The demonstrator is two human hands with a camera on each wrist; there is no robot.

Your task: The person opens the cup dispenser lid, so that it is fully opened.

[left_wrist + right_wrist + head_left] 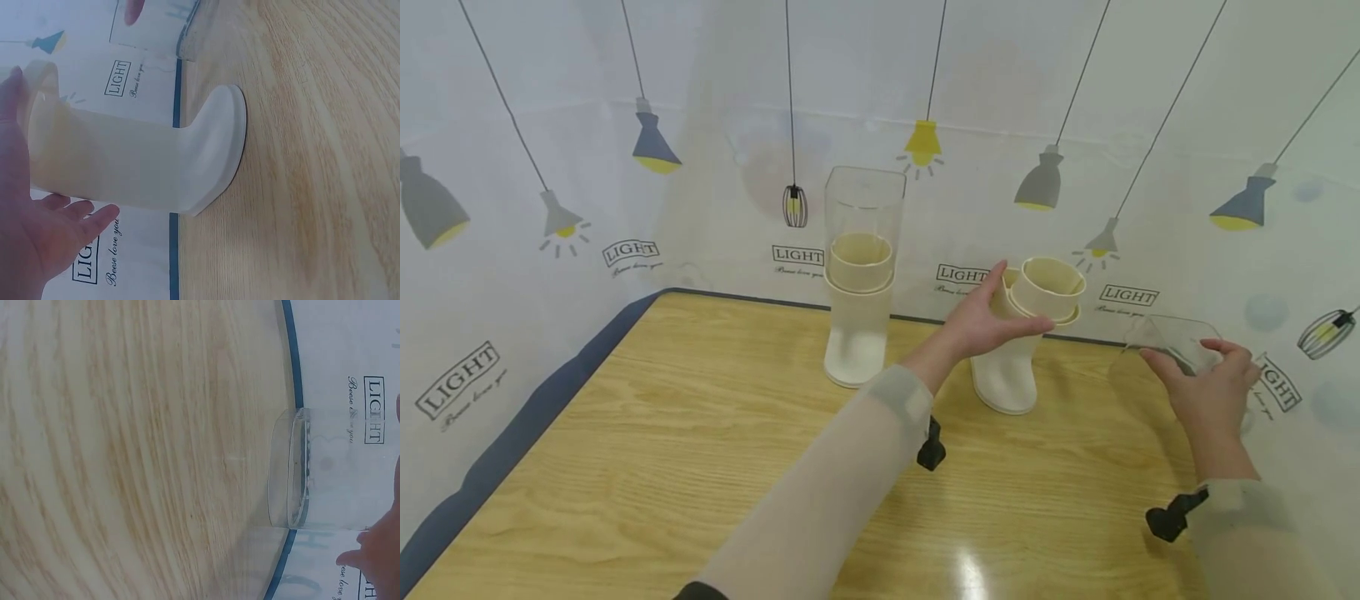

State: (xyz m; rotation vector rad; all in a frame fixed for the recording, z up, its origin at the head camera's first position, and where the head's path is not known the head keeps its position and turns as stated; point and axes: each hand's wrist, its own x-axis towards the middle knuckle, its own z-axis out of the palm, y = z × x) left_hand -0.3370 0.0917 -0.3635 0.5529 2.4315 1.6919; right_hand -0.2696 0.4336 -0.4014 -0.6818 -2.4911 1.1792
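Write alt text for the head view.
A person's left hand grips a cream stand near its top, and the right hand holds a clear container, at a wooden table. Further left, a second cream stand has another clear container at its top.

We see a light-brown, wood-grained tabletop (647, 467), with a dark blue strip (563, 396) running along its left and far edges. Behind the tabletop and to either side of it, we have a whitish, faintly creased wall covering (722, 58). Above the tabletop, this shows printed grey, blue and yellow pendant lamps (923, 143) and black boxed LIGHT lettering (631, 252). We notice white glare (972, 573) on the tabletop's near part.
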